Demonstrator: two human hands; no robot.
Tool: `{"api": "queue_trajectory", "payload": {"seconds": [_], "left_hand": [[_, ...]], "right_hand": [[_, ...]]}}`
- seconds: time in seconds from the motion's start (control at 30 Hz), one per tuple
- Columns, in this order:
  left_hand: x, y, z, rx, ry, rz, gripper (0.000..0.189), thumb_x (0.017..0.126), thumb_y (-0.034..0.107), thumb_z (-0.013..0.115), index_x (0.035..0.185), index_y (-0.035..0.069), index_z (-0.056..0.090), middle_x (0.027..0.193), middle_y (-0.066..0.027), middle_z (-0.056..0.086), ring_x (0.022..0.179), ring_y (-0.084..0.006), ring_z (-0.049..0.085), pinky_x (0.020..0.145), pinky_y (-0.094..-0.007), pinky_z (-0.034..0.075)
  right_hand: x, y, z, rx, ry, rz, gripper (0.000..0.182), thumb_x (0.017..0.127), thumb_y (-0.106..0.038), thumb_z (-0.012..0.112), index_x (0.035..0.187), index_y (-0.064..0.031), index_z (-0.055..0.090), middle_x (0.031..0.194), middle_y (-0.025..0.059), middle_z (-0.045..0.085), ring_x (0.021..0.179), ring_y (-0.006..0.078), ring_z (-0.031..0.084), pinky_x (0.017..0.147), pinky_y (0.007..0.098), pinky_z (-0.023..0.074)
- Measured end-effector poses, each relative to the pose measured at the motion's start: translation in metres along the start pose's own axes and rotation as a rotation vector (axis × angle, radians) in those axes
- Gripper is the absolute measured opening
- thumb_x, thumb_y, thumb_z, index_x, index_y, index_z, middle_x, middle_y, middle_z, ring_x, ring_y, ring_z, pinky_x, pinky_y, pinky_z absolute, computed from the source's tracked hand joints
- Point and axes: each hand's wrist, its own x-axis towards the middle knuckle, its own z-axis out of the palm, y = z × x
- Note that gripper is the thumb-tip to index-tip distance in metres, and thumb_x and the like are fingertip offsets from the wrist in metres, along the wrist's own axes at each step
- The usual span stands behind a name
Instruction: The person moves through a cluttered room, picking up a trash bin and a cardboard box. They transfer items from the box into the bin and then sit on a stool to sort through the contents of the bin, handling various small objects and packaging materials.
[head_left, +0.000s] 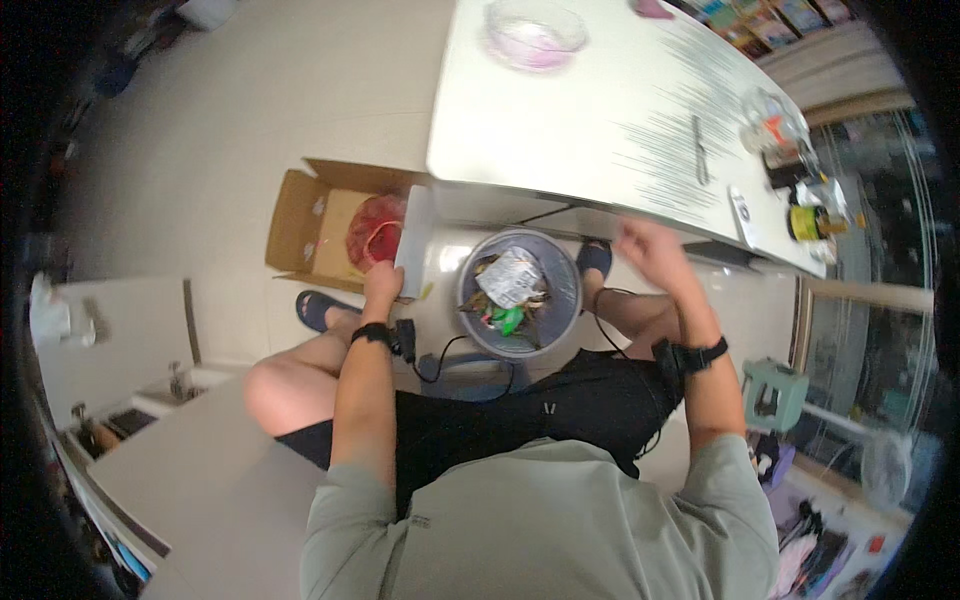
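Note:
My left hand (384, 281) is at the near right corner of an open cardboard box (292, 225), its fingers curled beside a red bag (365, 229). The bag's looped rim runs up to my fingertips; whether they grip the bag or the box is unclear. My right hand (646, 251) is blurred at the front edge of the white table (540, 127), with no object visible in it. Between my feet stands a round grey bin (561, 300). It holds a silvery wrapper (511, 277), a green plastic scrap (508, 321) and dark brown debris.
A clear bowl (536, 37) stands far back on the table. A dark slim tool (700, 150), a white remote-like object (741, 216) and several bottles, one with a yellow-green label (808, 223), lie towards the right. A green stool (776, 394) stands to my right. Black cables run from both wrists.

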Motion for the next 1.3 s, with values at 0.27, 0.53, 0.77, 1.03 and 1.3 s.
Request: {"api": "queue_trajectory", "payload": {"seconds": [0.27, 0.53, 0.77, 1.03, 1.3], "left_hand": [[-0.038, 0.055, 0.009, 0.013, -0.146, 0.08, 0.044, 0.088, 0.039, 0.042, 0.119, 0.01, 0.054, 0.115, -0.019, 0.058, 0.106, -0.0393, 0.054, 0.091, -0.0485, 0.041], [-0.047, 0.03, 0.029, -0.307, 0.053, 0.129, 0.036, 0.091, 0.03, 0.035, 0.11, 0.007, 0.055, 0.113, -0.0217, 0.058, 0.108, -0.0397, 0.052, 0.092, -0.048, 0.04], [0.015, 0.005, 0.0, -0.504, -0.345, 0.175, 0.03, 0.086, 0.026, 0.056, 0.103, 0.002, 0.062, 0.085, -0.006, 0.066, 0.079, -0.0183, 0.061, 0.066, -0.0319, 0.049], [0.03, 0.03, -0.052, -0.271, -0.138, -0.157, 0.052, 0.075, 0.033, 0.066, 0.12, 0.009, 0.058, 0.126, -0.0135, 0.054, 0.118, -0.0257, 0.049, 0.099, -0.0325, 0.036], [0.047, 0.002, -0.036, -0.239, 0.082, -0.216, 0.042, 0.082, 0.02, 0.056, 0.122, 0.006, 0.053, 0.122, -0.0168, 0.052, 0.11, -0.0319, 0.051, 0.095, -0.0385, 0.039]], "right_hand": [[0.041, 0.131, -0.077, -0.226, 0.547, 0.408, 0.052, 0.086, -0.035, 0.055, 0.122, 0.0026, 0.052, 0.119, 0.0243, 0.055, 0.111, 0.0366, 0.053, 0.095, 0.0396, 0.0406], [0.088, 0.14, -0.05, -0.345, 0.487, 0.313, 0.038, 0.088, -0.026, 0.053, 0.12, -0.0059, 0.057, 0.118, 0.0195, 0.058, 0.109, 0.0338, 0.055, 0.093, 0.0371, 0.0421], [0.088, 0.1, -0.039, -0.307, 0.363, 0.104, 0.03, 0.088, -0.016, 0.055, 0.116, -0.0079, 0.059, 0.112, 0.017, 0.061, 0.104, 0.0325, 0.057, 0.089, 0.0367, 0.0444], [0.059, -0.042, 0.001, -0.215, 0.42, -0.267, 0.034, 0.085, -0.009, 0.061, 0.118, -0.003, 0.057, 0.118, 0.0172, 0.058, 0.111, 0.0288, 0.055, 0.095, 0.0359, 0.0419], [0.057, -0.099, 0.091, 0.044, -0.467, -0.455, 0.035, 0.08, -0.009, 0.064, 0.114, -0.0026, 0.057, 0.103, 0.0196, 0.061, 0.095, 0.037, 0.058, 0.081, 0.0378, 0.0491]]}}
